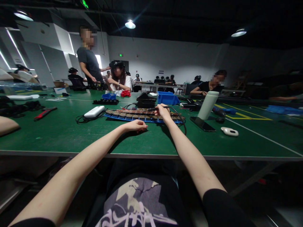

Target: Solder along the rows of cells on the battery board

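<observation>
My right hand (163, 113) is closed around a black soldering iron (152, 109), held like a pen. Its dark cable loops from behind the hand down to the right. Under its tip lies a long blue rack (127, 119) carrying rows of thin strips (123, 113) with copper and dark tones; their details are too small to read. My left hand (137, 125) rests at the rack's near edge, fingers curled together. Whatever those fingers may hold is hidden.
Left of the rack sits a white corded box (94, 112); a red-handled tool (44, 113) lies farther left. Behind stands a blue bin (168, 98). To the right are a pale green bottle (208, 105), a phone (202, 124) and a white case (229, 131). People work beyond the table.
</observation>
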### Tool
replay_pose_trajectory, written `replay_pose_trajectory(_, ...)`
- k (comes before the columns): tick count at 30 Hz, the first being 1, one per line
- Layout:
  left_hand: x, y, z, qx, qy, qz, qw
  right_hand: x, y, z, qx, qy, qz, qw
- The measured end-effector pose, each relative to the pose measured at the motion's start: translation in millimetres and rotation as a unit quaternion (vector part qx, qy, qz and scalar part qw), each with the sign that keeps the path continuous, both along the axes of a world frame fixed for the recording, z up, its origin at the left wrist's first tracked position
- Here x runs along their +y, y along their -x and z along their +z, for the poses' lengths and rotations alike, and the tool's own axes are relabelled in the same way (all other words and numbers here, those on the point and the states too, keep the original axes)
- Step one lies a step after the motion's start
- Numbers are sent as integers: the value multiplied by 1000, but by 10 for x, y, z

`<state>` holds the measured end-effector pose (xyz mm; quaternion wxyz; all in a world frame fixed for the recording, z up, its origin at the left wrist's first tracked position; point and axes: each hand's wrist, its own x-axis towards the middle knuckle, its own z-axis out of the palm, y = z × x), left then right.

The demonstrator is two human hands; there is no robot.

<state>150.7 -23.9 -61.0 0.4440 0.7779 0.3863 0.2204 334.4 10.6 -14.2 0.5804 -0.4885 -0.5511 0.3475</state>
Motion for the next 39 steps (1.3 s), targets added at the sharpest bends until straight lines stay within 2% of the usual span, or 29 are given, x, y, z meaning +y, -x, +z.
replay_pose_trajectory(39, -14, 3, 12, 3, 0, -4, 1000, 9, 5, -6, 1, 0, -2, 1000)
